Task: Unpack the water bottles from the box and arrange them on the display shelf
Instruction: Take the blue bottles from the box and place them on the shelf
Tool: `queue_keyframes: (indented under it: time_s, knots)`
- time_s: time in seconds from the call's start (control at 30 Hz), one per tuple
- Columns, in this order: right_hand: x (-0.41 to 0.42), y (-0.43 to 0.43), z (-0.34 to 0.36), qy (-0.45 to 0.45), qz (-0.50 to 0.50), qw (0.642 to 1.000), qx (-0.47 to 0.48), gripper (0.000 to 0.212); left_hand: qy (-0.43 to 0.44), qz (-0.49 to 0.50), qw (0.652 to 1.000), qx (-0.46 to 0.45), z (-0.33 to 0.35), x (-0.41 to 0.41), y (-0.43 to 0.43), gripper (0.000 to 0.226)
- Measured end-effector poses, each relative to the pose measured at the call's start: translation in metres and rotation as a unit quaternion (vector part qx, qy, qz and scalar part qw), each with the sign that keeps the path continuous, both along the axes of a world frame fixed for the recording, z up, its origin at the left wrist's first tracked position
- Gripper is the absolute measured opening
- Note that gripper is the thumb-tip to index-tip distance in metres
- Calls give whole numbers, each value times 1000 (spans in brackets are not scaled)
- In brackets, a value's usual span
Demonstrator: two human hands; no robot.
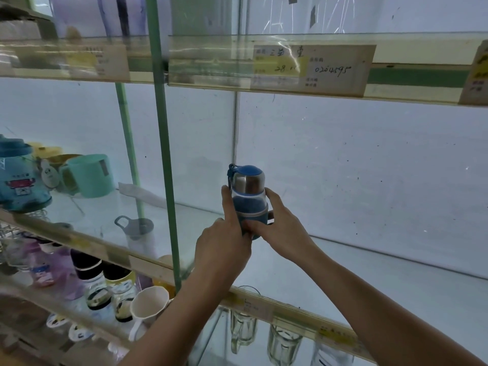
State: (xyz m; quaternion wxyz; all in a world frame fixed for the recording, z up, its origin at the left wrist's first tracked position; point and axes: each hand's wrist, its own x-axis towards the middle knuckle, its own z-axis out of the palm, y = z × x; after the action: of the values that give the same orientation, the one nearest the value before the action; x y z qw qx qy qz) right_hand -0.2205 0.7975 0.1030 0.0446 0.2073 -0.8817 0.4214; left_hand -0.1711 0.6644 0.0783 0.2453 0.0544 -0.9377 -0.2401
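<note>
Both hands, left hand [224,241] and right hand [277,228], wrap the small blue water bottle [248,199] upright near the glass shelf's [369,273] back edge (probably light, rigid, steel cap slippery), best gripped by its sleeved lower body.

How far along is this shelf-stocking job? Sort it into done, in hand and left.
Done: nothing certain; this bay of the glass shelf shows no bottle standing free. In hand: the left hand and right hand both hold one blue bottle upright over it, base hidden. Left: releasing it, then any others; the box is out of view.
</note>
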Motion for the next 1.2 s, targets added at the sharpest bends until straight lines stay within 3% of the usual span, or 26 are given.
queue_keyframes:
  time_s: [0.33, 0.63, 0.97, 1.2]
  knots:
    - [-4, -1, -5, -1, 25, 999, 29, 92, -29, -42, 999, 9, 6, 19, -4, 97]
    - [6, 6, -2, -5, -9, 997, 80, 93, -10, -28, 1000, 9, 13, 41, 3, 90]
    - [55, 68, 18, -13, -54, 998, 43, 61, 30, -120, 991, 52, 23, 43, 55, 68]
    - [95, 141, 21, 7, -144, 990, 2, 45, 30, -228, 970, 77, 24, 41, 124, 55]
